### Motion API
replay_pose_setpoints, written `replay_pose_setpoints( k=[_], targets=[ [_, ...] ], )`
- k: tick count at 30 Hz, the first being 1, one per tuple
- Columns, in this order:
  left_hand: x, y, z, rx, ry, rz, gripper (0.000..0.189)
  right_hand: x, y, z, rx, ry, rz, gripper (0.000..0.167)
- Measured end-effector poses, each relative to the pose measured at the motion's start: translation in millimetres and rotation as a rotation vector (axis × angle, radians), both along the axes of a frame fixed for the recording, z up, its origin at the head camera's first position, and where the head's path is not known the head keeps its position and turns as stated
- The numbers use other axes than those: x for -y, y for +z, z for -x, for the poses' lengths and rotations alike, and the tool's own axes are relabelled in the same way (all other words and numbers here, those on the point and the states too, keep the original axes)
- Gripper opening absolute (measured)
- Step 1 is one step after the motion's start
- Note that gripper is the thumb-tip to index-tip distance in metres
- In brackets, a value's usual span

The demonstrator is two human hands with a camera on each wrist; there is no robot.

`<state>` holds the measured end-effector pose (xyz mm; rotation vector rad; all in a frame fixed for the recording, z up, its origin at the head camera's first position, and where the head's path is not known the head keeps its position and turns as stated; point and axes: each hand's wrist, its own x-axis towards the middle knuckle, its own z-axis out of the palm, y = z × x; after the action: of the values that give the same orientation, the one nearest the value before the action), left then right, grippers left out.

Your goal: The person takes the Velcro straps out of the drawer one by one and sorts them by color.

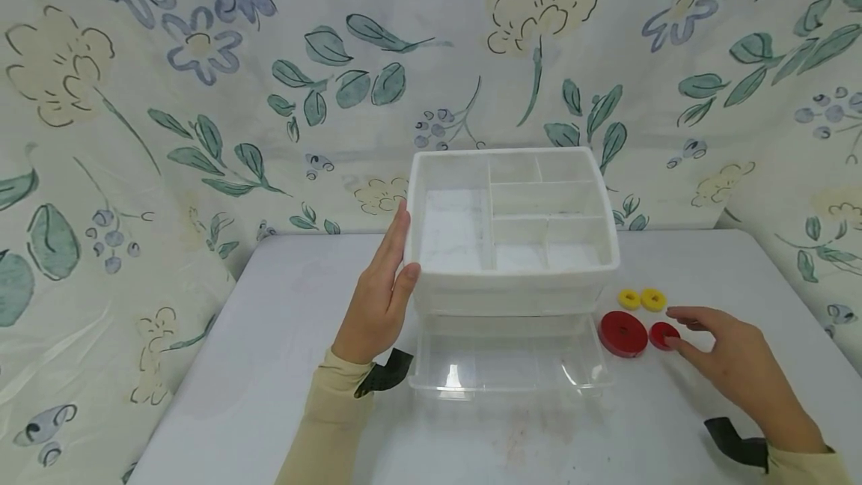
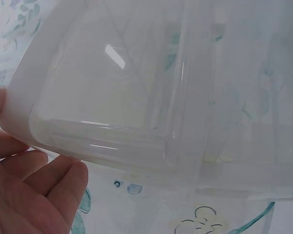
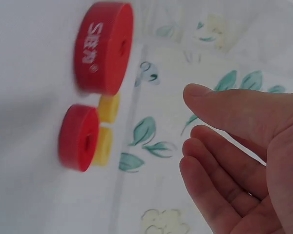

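Note:
A white desktop organizer (image 1: 450, 284) stands on the table, its top divided into several compartments. Its clear drawer (image 1: 505, 361) is pulled out at the front. Against the organizer's left side rests my left hand (image 1: 377, 298), fingers straight; the left wrist view shows these fingers (image 2: 71, 183) along the box's edge. My right hand (image 1: 737, 361) hovers by a small red roll (image 3: 78, 138), thumb and fingers parted with nothing between them. Beside that roll stands a large red roll (image 3: 105, 48) with white lettering. Two small yellow rolls (image 1: 629, 299) (image 1: 653, 299) sit just behind the red ones.
The white table (image 1: 283, 365) ends at a floral-patterned cloth (image 1: 323, 148) behind and at both sides. The drawer reaches toward the table's front, left of the rolls. Black straps (image 1: 734, 441) hang at both wrists.

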<state>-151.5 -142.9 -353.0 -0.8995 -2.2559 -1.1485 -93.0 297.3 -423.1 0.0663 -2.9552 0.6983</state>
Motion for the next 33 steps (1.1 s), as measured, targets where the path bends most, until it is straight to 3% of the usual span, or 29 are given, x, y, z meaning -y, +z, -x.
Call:
replay_pose_setpoints(
  k=[6,15,27,30,33],
  targets=[
    [0.0,-0.9,-0.7,0.016,0.001,0.004,0.062,17.9,11.0,-11.9,-0.189,0.035,0.000,0.048],
    [1.5,-3.6,-0.2,0.005,0.004,0.003,0.062,43.4,23.4,-27.5,-0.380,0.109,0.019,0.057],
    [2.7,-5.2,-1.0,0.002,-0.002,-0.003,0.061,77.9,32.6,-45.3,-0.432,0.134,0.115,0.063],
    [2.5,-4.0,-1.2,-0.003,-0.005,-0.004,0.062,86.0,34.1,-48.9,-0.436,0.131,0.126,0.062],
    [2.2,-2.4,-1.4,-0.006,-0.001,-0.003,0.062,93.0,33.4,-51.3,-0.476,0.163,0.146,0.047]
  ],
)
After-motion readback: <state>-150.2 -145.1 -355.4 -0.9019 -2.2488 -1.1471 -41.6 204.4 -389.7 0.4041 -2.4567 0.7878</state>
